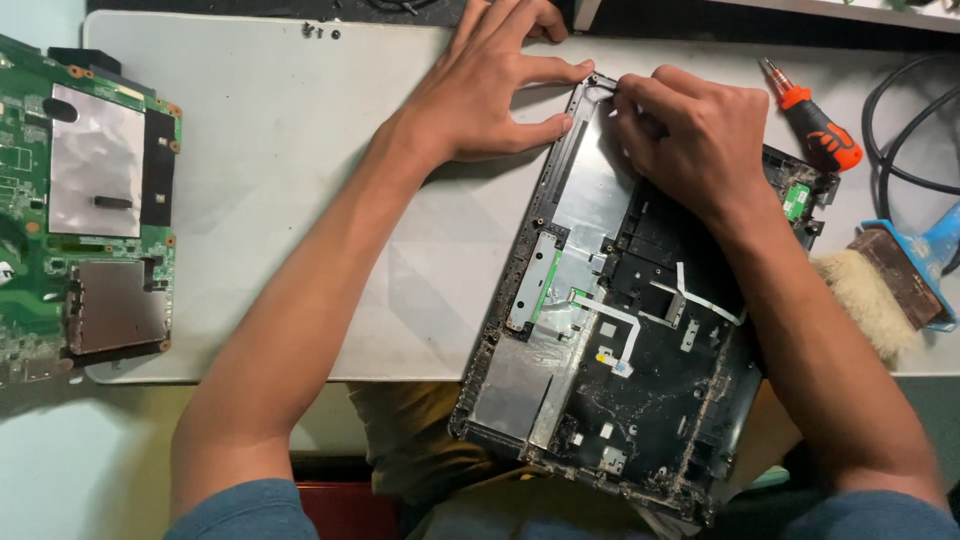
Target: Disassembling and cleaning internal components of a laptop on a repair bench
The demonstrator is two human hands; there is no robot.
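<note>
- The left hand point(490, 85) lies flat on the counter point(270, 180), fingers spread, its fingertips touching the far left edge of the casing point(600, 330). It holds nothing.
- The right hand point(690, 140) rests on the far end of the casing, fingers curled and pressed together at the top corner, just beside the left fingertips. Whether it pinches anything there I cannot tell; the fingertips hide it.
- The casing is a black laptop shell, inside up, dusty, with silver foil panels and white ribbon cables. It runs tilted from under both hands back toward the person, its near end hanging over the counter's edge above the lap.
- A screwdriver point(815, 120) with an orange and black handle lies just right of the right hand.
- A brush point(890, 285) with pale bristles sits further right, beside the right forearm, next to a blue tool point(940, 245).
- Black cables point(900, 120) loop beyond the screwdriver.
- A green circuit board point(85, 205) lies well left of the left hand, on the counter's left end.
- Small screws point(318, 32) lie at the far edge, left of the left hand.
</note>
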